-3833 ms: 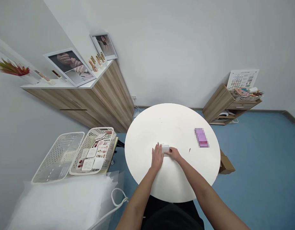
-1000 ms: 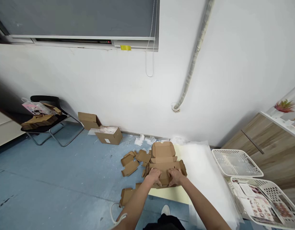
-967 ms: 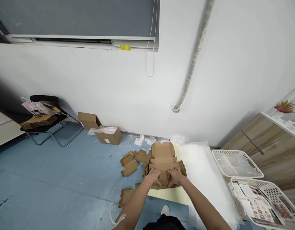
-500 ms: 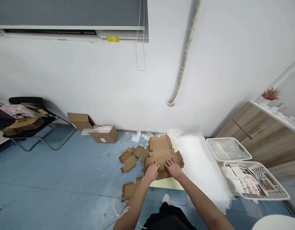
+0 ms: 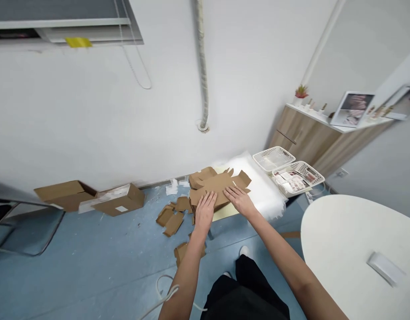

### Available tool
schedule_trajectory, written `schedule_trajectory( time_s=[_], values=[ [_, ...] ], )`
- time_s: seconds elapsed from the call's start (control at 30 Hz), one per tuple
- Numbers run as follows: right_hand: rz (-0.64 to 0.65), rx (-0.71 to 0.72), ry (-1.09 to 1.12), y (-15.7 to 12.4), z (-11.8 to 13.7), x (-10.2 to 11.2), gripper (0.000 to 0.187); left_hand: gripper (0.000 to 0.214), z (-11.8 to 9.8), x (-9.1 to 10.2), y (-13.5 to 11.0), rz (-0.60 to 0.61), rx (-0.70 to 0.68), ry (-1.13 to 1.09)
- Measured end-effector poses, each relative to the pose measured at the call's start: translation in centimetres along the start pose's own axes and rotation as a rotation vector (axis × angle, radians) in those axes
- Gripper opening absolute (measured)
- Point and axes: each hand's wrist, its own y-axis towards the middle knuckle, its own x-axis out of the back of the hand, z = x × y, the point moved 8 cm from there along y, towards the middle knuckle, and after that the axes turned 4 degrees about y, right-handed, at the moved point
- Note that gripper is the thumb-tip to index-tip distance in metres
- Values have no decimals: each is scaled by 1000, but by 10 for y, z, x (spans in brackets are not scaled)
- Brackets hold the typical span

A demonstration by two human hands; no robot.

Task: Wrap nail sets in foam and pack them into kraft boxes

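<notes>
A flat brown cardboard box blank (image 5: 215, 183) with cut tabs lies on top of other cardboard pieces on a low, pale yellow surface (image 5: 224, 212). My left hand (image 5: 205, 210) rests on its near left part, fingers stretched out. Close beside it, my right hand (image 5: 240, 201) lies on the near right part with fingers extended. Neither hand is wrapped round anything. More cardboard (image 5: 202, 174) shows behind the blank. White foam-like sheets (image 5: 264, 189) spread to its right.
Cardboard pieces (image 5: 173, 222) lie on the blue floor at the left, near an open carton (image 5: 120, 202). White plastic baskets (image 5: 298, 178) stand right, before a wooden cabinet (image 5: 303, 138). A white round table (image 5: 351, 249) is near right. A white cable (image 5: 168, 295) hangs by my left arm.
The view has swung right, bringing the white table in. The cardboard blank lies differently, its tabs now toward the right and its raised back panel no longer showing. My fingers have flattened on it.
</notes>
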Motion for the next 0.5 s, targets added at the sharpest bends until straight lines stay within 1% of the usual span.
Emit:
schedule_trajectory(
  time_s=[0.07, 0.13, 0.2, 0.27, 0.37, 0.43, 0.5],
  values=[
    [-22, -55, -36, -15, -5, 22, 50, 61, -22, 10, 3, -54, -52, -27],
    [-28, -133, -75, -34, -15, 40, 50, 61, -49, 13, 7, -89, -120, -65],
    [-25, -225, -121, -61, -29, 58, 49, 60, -81, 10, 13, -109, -195, -105],
    [-20, -320, -173, -96, -46, 77, 47, 58, -119, 4, 21, -116, -276, -147],
    [-14, -468, -248, -163, -70, 109, 47, 57, -190, -6, 32, -112, -428, -224],
    [-12, -571, -299, -215, -82, 132, 48, 59, -244, -13, 36, -100, -538, -279],
    [-12, -671, -345, -271, -91, 155, 49, 60, -299, -21, 34, -81, -633, -328]
  ],
)
